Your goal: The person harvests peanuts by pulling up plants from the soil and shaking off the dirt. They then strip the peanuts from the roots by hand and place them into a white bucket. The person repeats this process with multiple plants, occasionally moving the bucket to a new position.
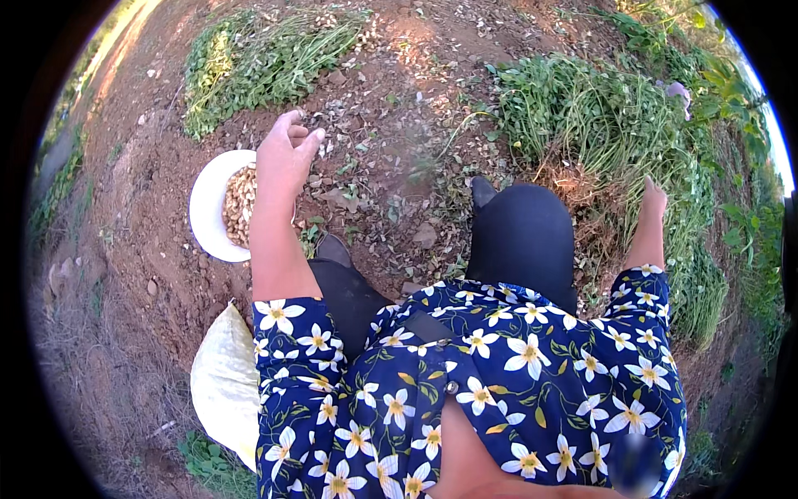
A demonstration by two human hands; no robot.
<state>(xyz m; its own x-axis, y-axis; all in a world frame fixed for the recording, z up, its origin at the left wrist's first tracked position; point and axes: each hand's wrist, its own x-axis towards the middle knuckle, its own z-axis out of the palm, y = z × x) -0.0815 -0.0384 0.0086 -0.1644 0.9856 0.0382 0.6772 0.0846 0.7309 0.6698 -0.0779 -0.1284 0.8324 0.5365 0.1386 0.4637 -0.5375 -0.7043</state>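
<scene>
My left hand (288, 146) is raised over soil near the white basin (207, 206), its fingers curled apart with nothing seen between them. The forearm covers the basin's right side. Unshelled peanuts (238, 206) lie in the basin. On the right, my right hand (653, 196) is at the large heap of green peanut plants (598, 118), beside their pale brown roots (570, 181). Its fingers are mostly hidden, so whether it holds any stems cannot be told.
Another pile of green plants (262, 68) lies at the upper left, with loose peanuts (368, 37) near it. A whitish woven sack (224, 380) rests at the lower left. Stones and dry leaves are scattered on the soil between my dark-clothed legs. Leafy branches (735, 106) hang at the right rim.
</scene>
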